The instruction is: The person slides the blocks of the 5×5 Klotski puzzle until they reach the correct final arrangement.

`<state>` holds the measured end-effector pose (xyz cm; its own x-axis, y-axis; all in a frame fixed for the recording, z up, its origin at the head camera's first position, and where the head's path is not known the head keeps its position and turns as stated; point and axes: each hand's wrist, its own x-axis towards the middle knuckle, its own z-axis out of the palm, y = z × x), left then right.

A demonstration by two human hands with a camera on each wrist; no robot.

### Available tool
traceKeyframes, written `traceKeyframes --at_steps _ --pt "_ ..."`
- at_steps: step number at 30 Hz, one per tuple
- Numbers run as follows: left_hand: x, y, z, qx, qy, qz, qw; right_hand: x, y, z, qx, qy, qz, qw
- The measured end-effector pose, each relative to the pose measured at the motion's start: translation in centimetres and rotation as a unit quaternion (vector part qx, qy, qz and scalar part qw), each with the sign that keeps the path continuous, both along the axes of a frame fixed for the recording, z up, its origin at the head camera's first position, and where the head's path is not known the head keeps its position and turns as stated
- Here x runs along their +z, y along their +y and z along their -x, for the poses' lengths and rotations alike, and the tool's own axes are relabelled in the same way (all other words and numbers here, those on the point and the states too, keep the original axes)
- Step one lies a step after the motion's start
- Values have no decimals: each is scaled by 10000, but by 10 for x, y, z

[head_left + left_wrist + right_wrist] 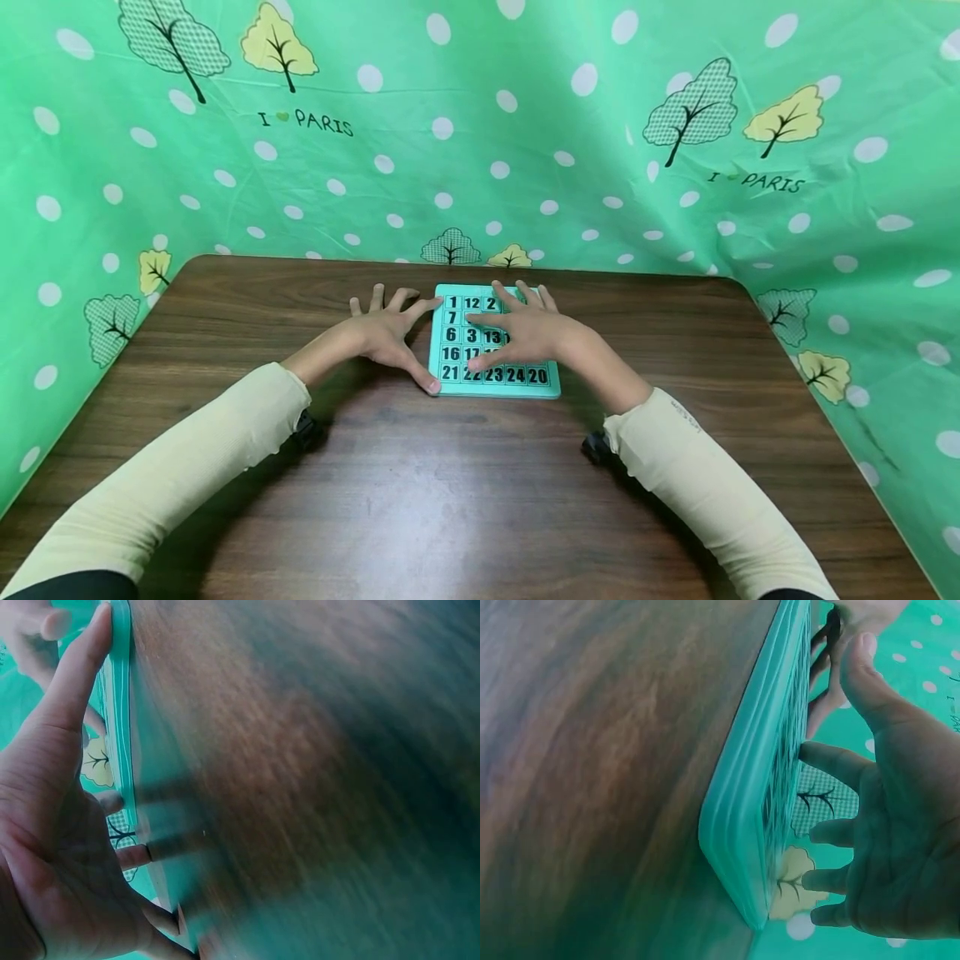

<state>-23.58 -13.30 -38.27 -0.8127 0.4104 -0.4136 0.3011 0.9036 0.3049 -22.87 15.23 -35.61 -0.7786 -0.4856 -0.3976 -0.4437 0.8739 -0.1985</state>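
Note:
A turquoise sliding number puzzle [451, 343] lies flat on the table, with rows of black-numbered tiles. At its left side, my left hand [384, 335] is spread, thumb at the lower left corner and index fingertip by the upper left edge. The left wrist view shows that thumb [84, 664] straight along the puzzle's side [122, 712]. Over the puzzle's right part spreads my right hand [534, 330], hiding several tiles. Its index fingertip is right at the tile face in the right wrist view, and the thumb [877, 694] is raised from the surface.
The brown wooden table [450, 500] extends around the puzzle, its far edge close behind. A green polka-dot curtain [465, 100] with printed trees hangs along the back and both sides. Dark wrist devices [597, 448] sit under the cream sleeves [705, 475].

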Motion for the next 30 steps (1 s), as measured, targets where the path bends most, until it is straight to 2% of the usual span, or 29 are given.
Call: traceKeyframes --at_steps 8,13,17,21,25,30 --pt "-1 2 -1 12 -47 -24 10000 6 22 0 -204 100 -19 9997" --pt "-1 3 0 40 -50 -44 10000 2 9 10 -112 132 238 9996" --pt "-1 2 0 41 -46 -46 10000 0 -3 16 -98 72 138 9998" --pt "-1 1 0 34 -48 -52 10000 2 -4 10 -39 -92 40 9999" --pt "0 1 -1 31 -20 -29 10000 4 2 0 109 -175 189 9996" --pt "1 0 -2 -5 -30 -41 10000 4 16 1 -120 92 367 9992"
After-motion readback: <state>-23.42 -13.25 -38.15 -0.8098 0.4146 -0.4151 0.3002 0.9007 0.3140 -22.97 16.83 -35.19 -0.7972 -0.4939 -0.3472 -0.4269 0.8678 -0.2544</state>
